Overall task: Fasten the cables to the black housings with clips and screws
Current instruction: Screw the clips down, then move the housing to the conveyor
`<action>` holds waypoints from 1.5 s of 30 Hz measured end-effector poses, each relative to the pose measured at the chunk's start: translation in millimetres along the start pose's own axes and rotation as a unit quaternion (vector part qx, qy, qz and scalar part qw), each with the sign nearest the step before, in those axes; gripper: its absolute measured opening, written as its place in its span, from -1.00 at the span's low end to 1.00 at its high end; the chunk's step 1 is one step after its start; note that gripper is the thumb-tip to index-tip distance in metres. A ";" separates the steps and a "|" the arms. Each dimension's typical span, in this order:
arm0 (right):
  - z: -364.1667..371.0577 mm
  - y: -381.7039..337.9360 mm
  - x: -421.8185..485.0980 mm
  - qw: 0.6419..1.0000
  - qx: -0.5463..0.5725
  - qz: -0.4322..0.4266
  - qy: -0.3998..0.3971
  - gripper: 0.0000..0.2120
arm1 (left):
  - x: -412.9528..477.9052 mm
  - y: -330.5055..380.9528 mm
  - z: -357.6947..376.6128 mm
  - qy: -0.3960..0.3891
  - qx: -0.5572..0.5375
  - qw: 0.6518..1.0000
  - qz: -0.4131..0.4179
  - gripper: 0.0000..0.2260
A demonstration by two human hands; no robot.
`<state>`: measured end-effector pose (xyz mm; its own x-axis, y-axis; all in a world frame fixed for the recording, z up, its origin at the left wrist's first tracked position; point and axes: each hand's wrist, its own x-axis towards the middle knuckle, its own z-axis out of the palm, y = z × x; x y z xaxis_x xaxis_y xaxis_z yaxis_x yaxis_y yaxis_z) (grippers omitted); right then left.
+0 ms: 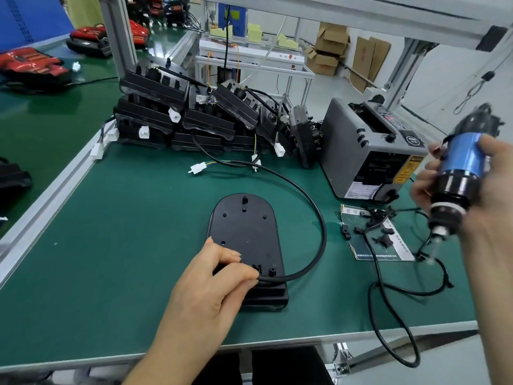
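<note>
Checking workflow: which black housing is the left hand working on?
The housing lying flat alone in front; left hand pinches its cable. Other housings are stacked behind.

On your tabletop, locate one housing at centre, stacked housings behind it, a dispenser right, and a sheet bearing clips.
</note>
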<state>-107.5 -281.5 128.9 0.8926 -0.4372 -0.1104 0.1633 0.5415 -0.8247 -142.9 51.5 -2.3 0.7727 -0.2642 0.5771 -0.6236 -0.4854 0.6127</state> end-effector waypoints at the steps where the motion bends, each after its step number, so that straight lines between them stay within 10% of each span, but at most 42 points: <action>1: 14.1 5.0 -5.0 1.000 0.019 -0.017 -0.012 -0.61 | -0.3 0.1 0.4 0.002 0.000 1.000 0.000 -0.92; 15: 132.0 101.6 -38.3 0.976 -0.017 -0.047 -0.213 -0.67 | -1.0 2.6 2.3 0.016 0.000 1.000 -0.002 -0.90; 45: 130.9 112.1 -42.0 0.973 -0.013 -0.060 -0.223 -0.65 | -0.6 3.8 1.0 0.012 0.008 1.000 -0.014 -0.87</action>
<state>-71.7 -108.5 113.7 0.9623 -0.1381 0.2345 0.2721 0.4849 -0.8312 -145.6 48.9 -0.9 0.7870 -0.2298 0.5725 -0.5992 -0.5057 0.6207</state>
